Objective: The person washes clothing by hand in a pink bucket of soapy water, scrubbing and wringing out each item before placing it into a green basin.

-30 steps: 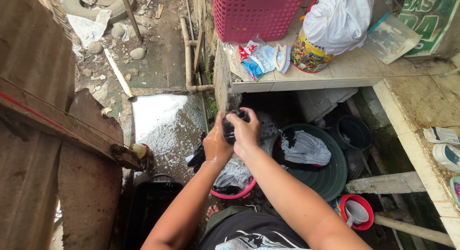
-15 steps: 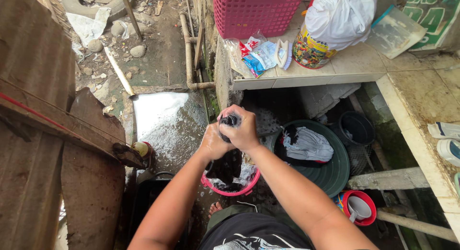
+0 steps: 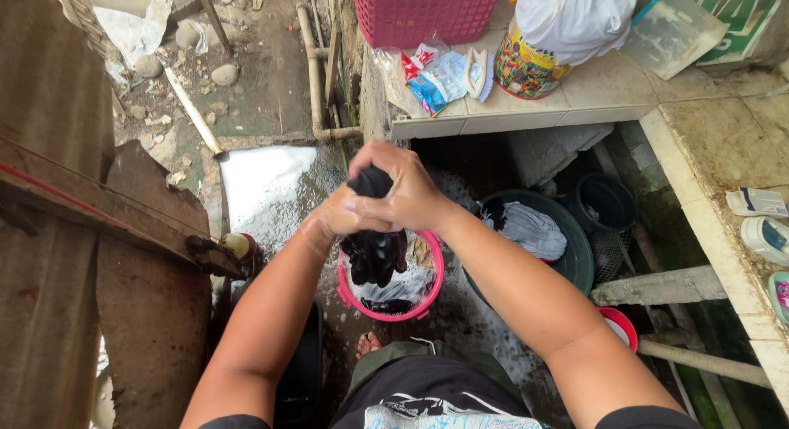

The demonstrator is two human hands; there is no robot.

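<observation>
Black wet cloth sits bunched in both hands above the pink basin, long axis roughly vertical, top end poking up past the fingers, lower end hanging down into the basin. Right hand grip is closed around the upper part of the cloth; left hand grip is closed on it just beside and slightly lower, hands touching. Green tub with light laundry sits right of the basin, tiled worktop with a pink basket beyond.
</observation>
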